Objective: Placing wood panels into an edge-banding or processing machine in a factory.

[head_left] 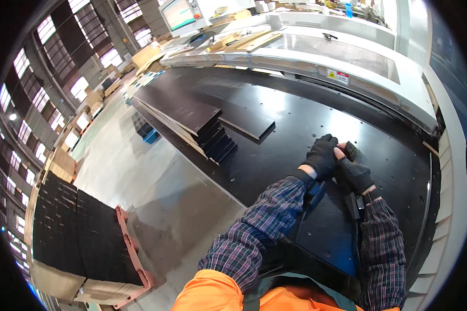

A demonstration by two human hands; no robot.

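Note:
Over the black table point(296, 119), my left hand point(323, 155) and my right hand point(357, 168) meet, both in dark work gloves. Bare fingertips show on the right one, pinched against the fingers of the left. The left fingers are curled in. Whatever lies between the hands, if anything, is too small or hidden to make out. Dark straps go round both wrists, below which plaid sleeves begin. To the left of my hands a single dark board point(249, 124) lies flat, beside a stack of dark boards point(184, 109) with pale layers along its side.
Behind the table runs a machine's long white beam point(306, 70) with a warning label, and wooden strips point(244, 41) lie on top. A monitor point(181, 15) stands at the back. On the floor at left, black-edged panels point(72, 228) are piled on a reddish pallet point(132, 249).

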